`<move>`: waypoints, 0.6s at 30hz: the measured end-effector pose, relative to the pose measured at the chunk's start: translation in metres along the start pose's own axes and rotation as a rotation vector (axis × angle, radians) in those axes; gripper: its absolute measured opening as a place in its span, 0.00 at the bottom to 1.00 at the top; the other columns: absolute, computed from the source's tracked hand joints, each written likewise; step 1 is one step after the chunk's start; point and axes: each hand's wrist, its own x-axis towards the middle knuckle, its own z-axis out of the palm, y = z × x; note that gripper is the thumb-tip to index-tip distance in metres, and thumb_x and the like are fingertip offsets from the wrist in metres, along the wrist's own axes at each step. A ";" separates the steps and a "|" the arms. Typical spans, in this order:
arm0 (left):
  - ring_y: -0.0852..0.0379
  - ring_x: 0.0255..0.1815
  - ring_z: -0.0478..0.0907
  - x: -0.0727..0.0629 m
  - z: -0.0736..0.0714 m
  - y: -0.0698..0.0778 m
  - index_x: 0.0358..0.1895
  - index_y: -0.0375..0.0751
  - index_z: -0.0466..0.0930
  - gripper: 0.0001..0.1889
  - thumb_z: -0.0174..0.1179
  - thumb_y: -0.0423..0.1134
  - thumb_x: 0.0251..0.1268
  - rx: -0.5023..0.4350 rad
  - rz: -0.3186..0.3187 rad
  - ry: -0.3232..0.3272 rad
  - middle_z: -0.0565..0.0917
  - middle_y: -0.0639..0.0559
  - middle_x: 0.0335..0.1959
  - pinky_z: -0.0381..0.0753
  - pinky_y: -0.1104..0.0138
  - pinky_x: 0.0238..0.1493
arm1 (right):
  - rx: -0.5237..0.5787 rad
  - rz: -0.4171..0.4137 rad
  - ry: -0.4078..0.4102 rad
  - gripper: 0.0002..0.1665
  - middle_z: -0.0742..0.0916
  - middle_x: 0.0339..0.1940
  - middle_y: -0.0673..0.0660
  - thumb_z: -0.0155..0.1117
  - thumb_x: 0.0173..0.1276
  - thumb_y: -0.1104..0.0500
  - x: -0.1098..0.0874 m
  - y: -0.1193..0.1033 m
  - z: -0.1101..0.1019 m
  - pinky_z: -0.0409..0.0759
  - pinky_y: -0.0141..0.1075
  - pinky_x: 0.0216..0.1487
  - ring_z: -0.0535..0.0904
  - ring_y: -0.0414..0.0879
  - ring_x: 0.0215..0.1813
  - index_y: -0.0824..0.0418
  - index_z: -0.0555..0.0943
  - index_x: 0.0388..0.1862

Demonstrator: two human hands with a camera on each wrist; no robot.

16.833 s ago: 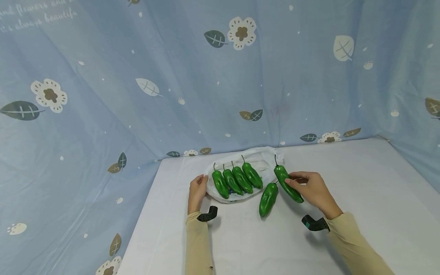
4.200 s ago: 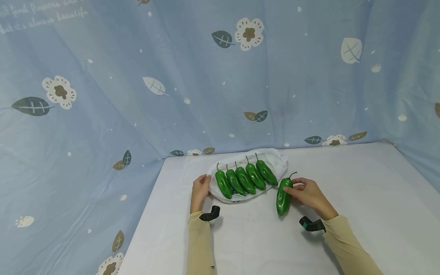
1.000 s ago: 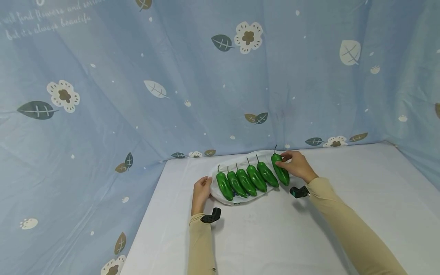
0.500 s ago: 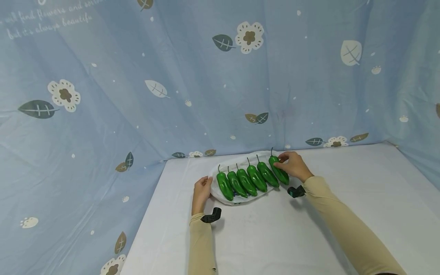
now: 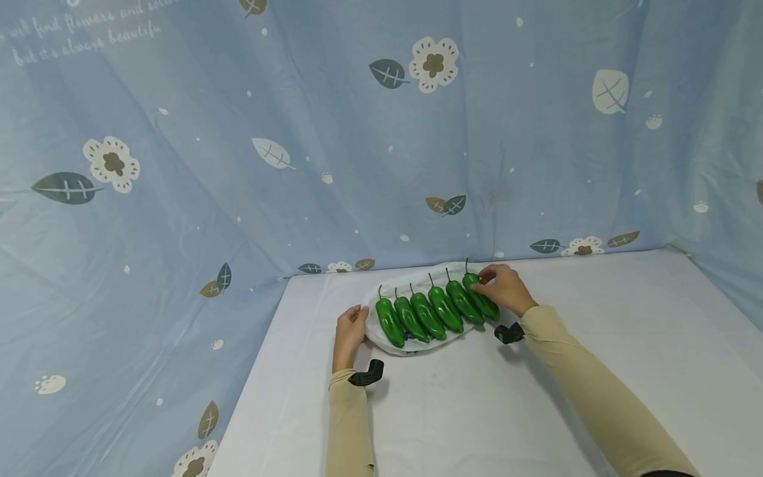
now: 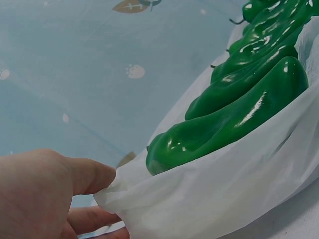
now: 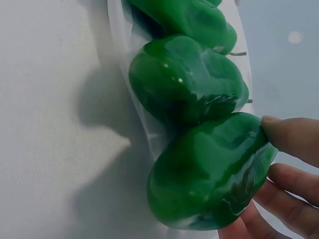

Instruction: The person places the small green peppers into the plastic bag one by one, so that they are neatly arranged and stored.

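Several glossy green peppers [image 5: 422, 313] lie side by side on a thin white plastic bag [image 5: 373, 333], stems toward the back wall. The left hand [image 5: 349, 334] pinches the bag's left edge; in the left wrist view thumb and fingers grip its white film [image 6: 199, 199] beside the leftmost pepper [image 6: 234, 114]. At the row's right end the right hand [image 5: 505, 290] holds the last pepper [image 5: 487, 307] near its stem end. That pepper [image 7: 209, 174] touches its neighbour [image 7: 184, 77] in the right wrist view, thumb on one side and fingers on the other.
A white-covered table [image 5: 453, 411] reaches back to a blue patterned curtain [image 5: 334, 132]. Black cameras [image 5: 367, 373] are strapped to both wrists. Beige sleeves cover the forearms.
Two peppers that lay or were held off the row have joined its right end. In the last second the held pepper moved left against its neighbour. The left hand stayed put.
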 end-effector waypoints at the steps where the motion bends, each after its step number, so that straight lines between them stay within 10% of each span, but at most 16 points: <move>1: 0.49 0.49 0.83 0.000 0.000 0.000 0.71 0.33 0.73 0.27 0.52 0.49 0.81 -0.002 -0.002 0.000 0.82 0.35 0.64 0.80 0.69 0.36 | 0.000 0.001 0.001 0.26 0.88 0.50 0.70 0.69 0.71 0.53 0.000 0.000 0.001 0.80 0.56 0.56 0.83 0.64 0.54 0.72 0.81 0.59; 18: 0.46 0.55 0.83 0.001 -0.001 0.000 0.73 0.34 0.72 0.28 0.52 0.49 0.81 -0.019 -0.014 -0.021 0.81 0.35 0.65 0.82 0.67 0.40 | -0.012 0.005 -0.013 0.27 0.87 0.53 0.71 0.68 0.72 0.53 -0.001 0.002 0.009 0.79 0.59 0.60 0.83 0.66 0.57 0.73 0.81 0.60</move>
